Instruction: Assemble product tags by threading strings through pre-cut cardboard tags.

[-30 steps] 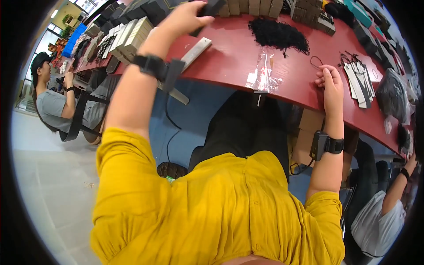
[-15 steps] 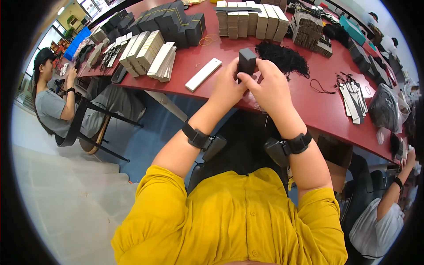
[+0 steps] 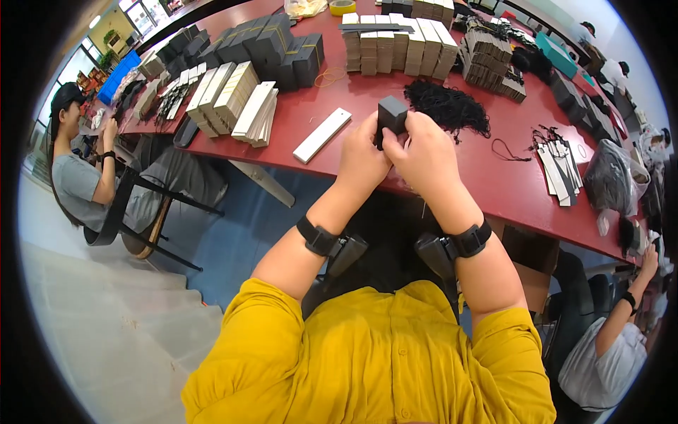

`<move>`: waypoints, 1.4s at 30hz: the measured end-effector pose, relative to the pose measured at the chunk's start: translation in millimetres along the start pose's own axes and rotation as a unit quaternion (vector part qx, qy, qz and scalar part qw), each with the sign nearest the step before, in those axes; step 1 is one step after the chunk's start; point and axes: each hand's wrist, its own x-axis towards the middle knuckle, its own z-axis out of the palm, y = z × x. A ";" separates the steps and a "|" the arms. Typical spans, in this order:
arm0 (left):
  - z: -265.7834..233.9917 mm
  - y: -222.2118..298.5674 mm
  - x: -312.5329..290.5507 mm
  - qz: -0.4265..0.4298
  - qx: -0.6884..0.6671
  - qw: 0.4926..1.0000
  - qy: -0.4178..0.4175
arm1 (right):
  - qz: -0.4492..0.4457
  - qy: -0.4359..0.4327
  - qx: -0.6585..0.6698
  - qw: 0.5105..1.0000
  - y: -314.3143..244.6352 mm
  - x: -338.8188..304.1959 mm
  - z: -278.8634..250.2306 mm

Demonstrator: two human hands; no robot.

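Above the near edge of the red table, both my hands are closed around a black rectangular block that looks like a stack of card tags point(image 3: 393, 112). My left hand point(image 3: 361, 152) grips its left side, and my right hand point(image 3: 428, 150) grips the right, thumb across the near face. The stack stands upright, its lower end hidden by my fingers. Left of my hands lies a flat white card strip point(image 3: 322, 136) with a small hole at one end. A heap of black cords point(image 3: 448, 107) rests just beyond my right hand.
White card stacks point(image 3: 236, 99) and banded black stacks point(image 3: 265, 44) fill the table's far left; more white stacks point(image 3: 399, 46) stand behind. Corded tags point(image 3: 558, 166) and a grey plastic bag point(image 3: 613, 177) lie at right. One person point(image 3: 78, 177) sits left, another point(image 3: 607, 353) right.
My hands and the black stack have come slightly nearer to me, and the stack's top is tilted more into view. Both hands keep their hold. The table appears shifted slightly by head motion.
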 end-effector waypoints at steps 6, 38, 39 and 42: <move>-9.2 19.1 -16.8 0.039 0.090 0.995 -0.027 | -0.041 0.045 0.032 0.998 -6.8 -21.8 -5.6; -4.0 15.8 -110.0 -0.153 0.022 0.965 -0.211 | 0.175 -0.158 0.243 0.941 58.0 -146.0 -7.0; -3.6 14.3 -110.1 -0.145 0.013 0.966 -0.213 | 0.176 -0.158 0.244 0.940 59.4 -148.4 -4.1; -0.7 11.4 -107.8 -0.108 0.007 0.972 -0.210 | 0.226 -0.094 0.299 0.922 59.8 -154.3 2.1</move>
